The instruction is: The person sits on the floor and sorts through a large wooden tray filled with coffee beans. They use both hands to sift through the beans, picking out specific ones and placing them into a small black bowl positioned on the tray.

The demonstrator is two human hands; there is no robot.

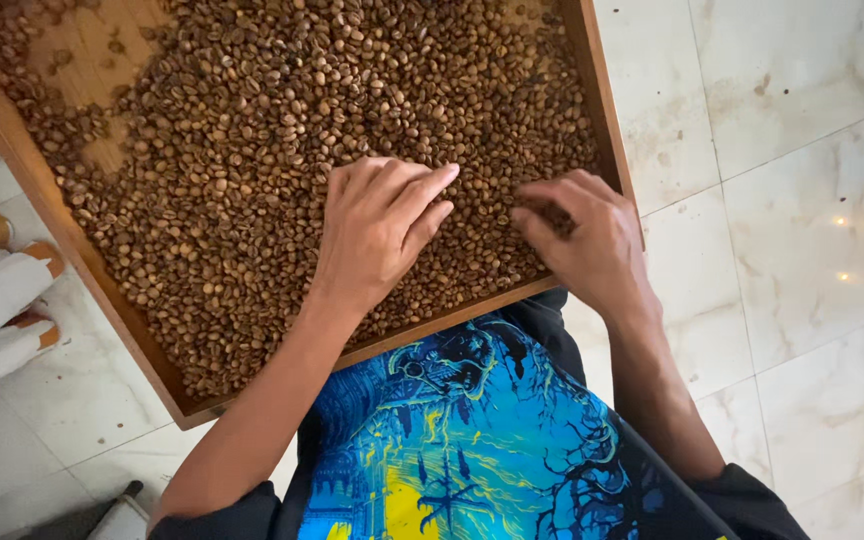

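We are mid-sort: our left hand (377,230) lies flat and spread on the brown beans (252,130), gripping nothing, while our right hand (587,240) curls over beans near the right wall of the wooden tray (607,110) (whether its fingertips pinch any, we cannot tell). The next move likely calls for careful single-bean picking.

- Left hand (377,225): bare; no ring, watch or glove is seen.
- Right hand (587,235): bare, likewise unadorned.
- Forearms: uncovered to above the elbow.
- Sleeves: short, dark, seen at both upper arms.
- Shirt (472,440): dark fabric, printed across the front with a blue, teal and yellow graphic outlined in black.
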